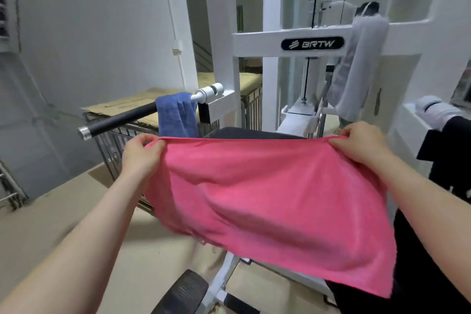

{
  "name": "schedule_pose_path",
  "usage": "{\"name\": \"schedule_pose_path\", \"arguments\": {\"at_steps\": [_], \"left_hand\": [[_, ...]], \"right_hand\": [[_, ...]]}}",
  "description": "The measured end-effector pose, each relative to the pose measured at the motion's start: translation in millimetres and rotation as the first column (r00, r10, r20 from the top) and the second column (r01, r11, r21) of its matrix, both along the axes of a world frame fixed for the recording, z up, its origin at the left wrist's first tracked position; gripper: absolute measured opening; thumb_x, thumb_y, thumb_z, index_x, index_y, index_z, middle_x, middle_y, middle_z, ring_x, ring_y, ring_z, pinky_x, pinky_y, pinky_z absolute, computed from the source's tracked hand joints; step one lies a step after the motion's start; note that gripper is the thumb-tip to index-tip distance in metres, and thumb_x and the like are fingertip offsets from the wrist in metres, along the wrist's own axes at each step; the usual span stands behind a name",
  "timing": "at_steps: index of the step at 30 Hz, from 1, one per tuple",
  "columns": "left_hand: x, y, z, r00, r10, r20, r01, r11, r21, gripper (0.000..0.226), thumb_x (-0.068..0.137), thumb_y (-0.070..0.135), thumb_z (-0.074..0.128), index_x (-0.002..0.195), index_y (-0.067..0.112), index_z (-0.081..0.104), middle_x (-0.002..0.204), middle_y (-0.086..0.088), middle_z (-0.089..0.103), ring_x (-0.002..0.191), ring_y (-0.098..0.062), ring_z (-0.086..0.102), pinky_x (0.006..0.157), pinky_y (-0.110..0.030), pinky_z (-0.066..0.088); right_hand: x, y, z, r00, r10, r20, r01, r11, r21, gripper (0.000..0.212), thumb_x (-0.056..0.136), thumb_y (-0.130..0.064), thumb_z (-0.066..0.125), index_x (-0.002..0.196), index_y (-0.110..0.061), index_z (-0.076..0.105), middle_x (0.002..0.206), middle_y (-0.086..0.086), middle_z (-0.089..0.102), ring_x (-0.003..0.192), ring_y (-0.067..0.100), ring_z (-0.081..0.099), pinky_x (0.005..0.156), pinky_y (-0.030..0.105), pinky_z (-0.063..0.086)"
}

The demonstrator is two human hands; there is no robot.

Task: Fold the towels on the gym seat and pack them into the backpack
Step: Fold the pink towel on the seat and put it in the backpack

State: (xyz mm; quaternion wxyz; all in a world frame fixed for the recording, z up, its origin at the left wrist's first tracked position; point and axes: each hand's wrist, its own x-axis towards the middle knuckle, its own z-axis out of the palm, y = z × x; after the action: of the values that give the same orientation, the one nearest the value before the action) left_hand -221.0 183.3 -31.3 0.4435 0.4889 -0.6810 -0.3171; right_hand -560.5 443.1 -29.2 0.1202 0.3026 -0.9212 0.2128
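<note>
Pink towel (pixel 270 196), stretched between both hands, hides the seat (pixel 244 133); blue towel (pixel 177 115) behind.

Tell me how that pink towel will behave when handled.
Likely floppy: the pink towel sags and ripples between the left hand and right hand pinching its top edge. Probably light, since fingertip pinches alone carry it. Its soft wrinkles suggest it will slump, not hold shape.

Head-worn wide-angle view, facing forward and down, close over towel (pixel 267 199)
</note>
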Motion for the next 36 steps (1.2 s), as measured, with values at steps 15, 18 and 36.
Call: {"name": "schedule_pose_path", "arguments": {"at_steps": [15,18,36], "left_hand": [[-141.8,-95.0,-15.2,0.947,-0.129,0.296,0.180,0.972,-0.152,0.038,0.082,0.033,0.064,0.118,0.022,0.056,0.118,-0.011,0.059,0.114,-0.030,0.053,0.087,-0.041,0.045],[-121.5,-72.1,-43.2,0.797,-0.410,0.444,0.492,0.867,-0.081,0.028,0.086,0.033,0.060,0.114,0.029,0.062,0.119,0.005,0.064,0.111,-0.018,0.058,0.085,-0.029,0.041],[-20.0,-116.0,-75.8,0.691,-0.687,-0.224,0.713,0.595,0.372,0.020,0.087,0.004,0.066,0.098,0.020,0.061,0.066,-0.001,0.058,0.052,-0.010,0.050,0.051,-0.024,0.040]], "right_hand": [[24.0,-111.9,11.9,0.941,0.306,-0.147,-0.223,0.883,0.412,0.045,0.089,-0.042,0.049,0.133,-0.031,0.046,0.127,0.006,0.050,0.122,0.028,0.042,0.096,0.042,0.036],[83.8,-155.8,0.5,0.798,0.578,0.173,-0.601,0.738,0.308,0.049,0.094,-0.048,0.046,0.138,-0.027,0.043,0.134,0.002,0.053,0.124,0.023,0.048,0.100,0.032,0.039],[115.8,-284.9,-27.2,0.982,0.167,-0.085,-0.164,0.986,0.040,0.016,0.094,-0.023,0.048,0.095,-0.011,0.059,0.098,0.012,0.066,0.093,0.035,0.060,0.072,0.038,0.044]]}}
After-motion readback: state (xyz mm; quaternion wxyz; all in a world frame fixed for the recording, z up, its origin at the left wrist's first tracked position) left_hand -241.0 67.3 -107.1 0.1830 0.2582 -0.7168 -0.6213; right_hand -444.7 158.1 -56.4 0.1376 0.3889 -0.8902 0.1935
